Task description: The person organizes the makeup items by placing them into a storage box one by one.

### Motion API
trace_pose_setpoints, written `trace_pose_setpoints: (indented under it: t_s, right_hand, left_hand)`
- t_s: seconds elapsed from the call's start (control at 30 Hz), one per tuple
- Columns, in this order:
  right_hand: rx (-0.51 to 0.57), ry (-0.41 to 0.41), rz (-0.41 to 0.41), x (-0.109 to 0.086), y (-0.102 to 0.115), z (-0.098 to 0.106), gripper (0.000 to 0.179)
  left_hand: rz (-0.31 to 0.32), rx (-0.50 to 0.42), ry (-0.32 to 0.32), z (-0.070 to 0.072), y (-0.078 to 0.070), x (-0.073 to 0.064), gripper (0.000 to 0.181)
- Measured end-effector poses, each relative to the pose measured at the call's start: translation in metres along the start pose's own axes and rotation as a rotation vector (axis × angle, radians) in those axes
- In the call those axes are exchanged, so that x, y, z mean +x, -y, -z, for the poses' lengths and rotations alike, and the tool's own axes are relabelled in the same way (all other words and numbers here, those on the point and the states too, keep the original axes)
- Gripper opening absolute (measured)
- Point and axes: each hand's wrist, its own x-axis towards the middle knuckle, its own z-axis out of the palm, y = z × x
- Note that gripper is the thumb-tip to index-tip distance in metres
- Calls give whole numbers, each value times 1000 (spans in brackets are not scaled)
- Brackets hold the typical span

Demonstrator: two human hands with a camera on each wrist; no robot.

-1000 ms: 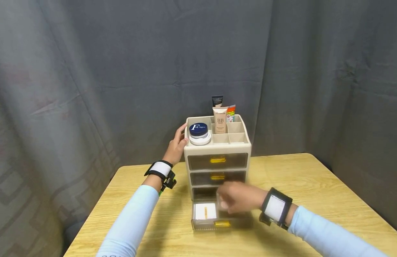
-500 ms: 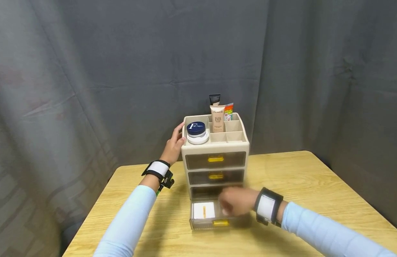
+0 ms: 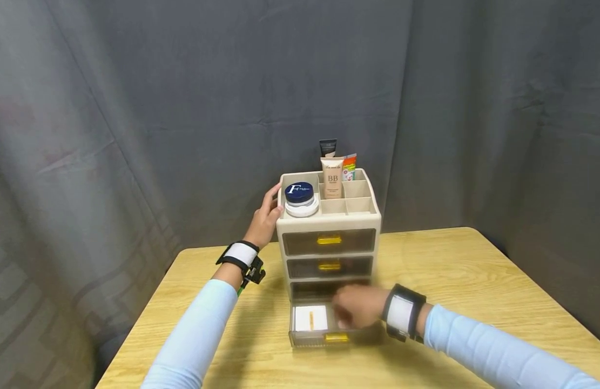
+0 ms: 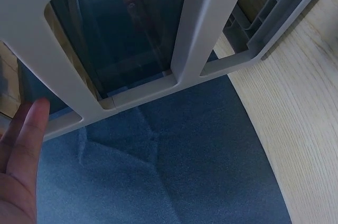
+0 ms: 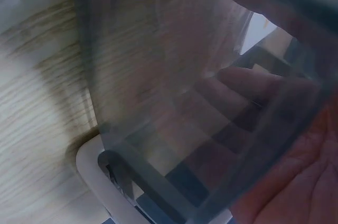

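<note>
A cream cosmetics organizer [image 3: 329, 220] stands on the table, its bottom drawer [image 3: 316, 339] pulled out. My left hand [image 3: 264, 219] rests against the organizer's left side near the top, fingers extended; the left wrist view shows its fingertips [image 4: 38, 110] at the frame. My right hand [image 3: 360, 306] is down in the right part of that drawer with its fingers bent, blurred in the head view. Through the smoky drawer wall [image 5: 153, 76], the right wrist view shows those fingers [image 5: 227, 94]; whether they hold anything is unclear. Left of them in the drawer lies a flat white box [image 3: 302, 319] with an orange mark.
Up top are a jar with a dark blue lid [image 3: 300, 193] on a white round case [image 3: 302, 209], a beige BB cream tube [image 3: 332, 178], a black tube [image 3: 328, 147] and an orange tube [image 3: 349, 166]. Two upper drawers [image 3: 300, 244] are closed. Grey curtain [image 3: 231, 108] hangs behind the wooden table [image 3: 440, 270].
My right hand has shifted slightly within the open drawer, and its wrist has moved a little left. The left hand stays on the organizer's side. The head view has swayed slightly.
</note>
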Motion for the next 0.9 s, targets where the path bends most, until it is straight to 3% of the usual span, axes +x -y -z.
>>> trace_pose_setpoints:
  t_s: [0.5, 0.9]
  right_hand:
    - [-31, -24, 7, 3, -13, -13, 22]
    - [24, -114, 78, -14, -6, 8, 18]
  left_hand:
    - [-6, -6, 16, 0, -1, 2, 57]
    - [-14, 3, 12, 1, 0, 1, 58]
